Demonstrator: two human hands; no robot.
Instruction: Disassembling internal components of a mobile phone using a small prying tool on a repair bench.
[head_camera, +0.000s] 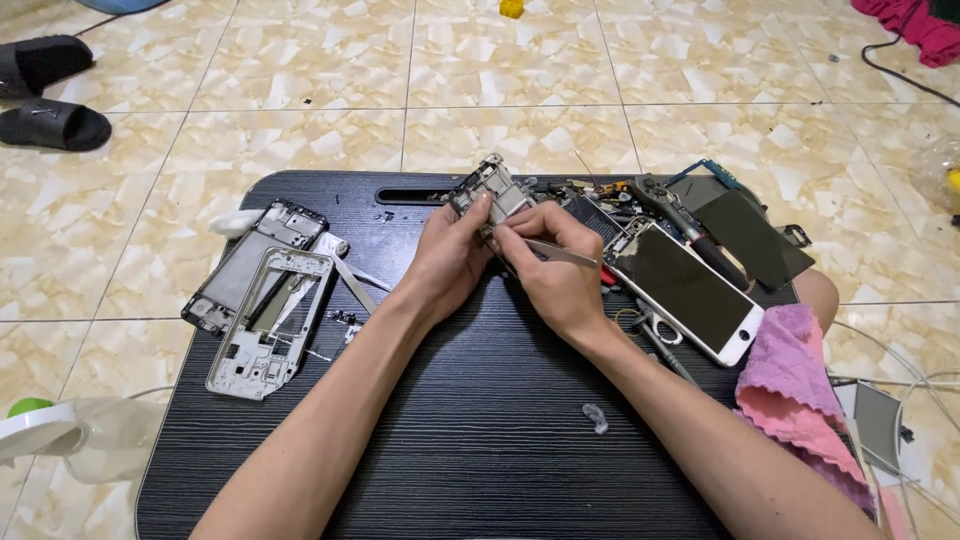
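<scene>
Fingers of my left hand (447, 258) are clamping the phone frame (489, 193) by its near end, thumb lying up along its face, while the fingers of my right hand (551, 265) are pinching together on a pair of tweezers (556, 251). Both hands are meeting over the middle of the black lap desk (480, 430), with the frame sitting just beyond my fingertips, tilted up off the board. Its long axis is running away from me and a little leftward, top end pointing toward the far edge. My left hand is nearer to it; the right is touching it only around the tweezers, whose shaft is trailing off to the right. Farther right, a white phone (690, 290) is lying screen-up; a bare silver frame (272, 322) is resting at left.
</scene>
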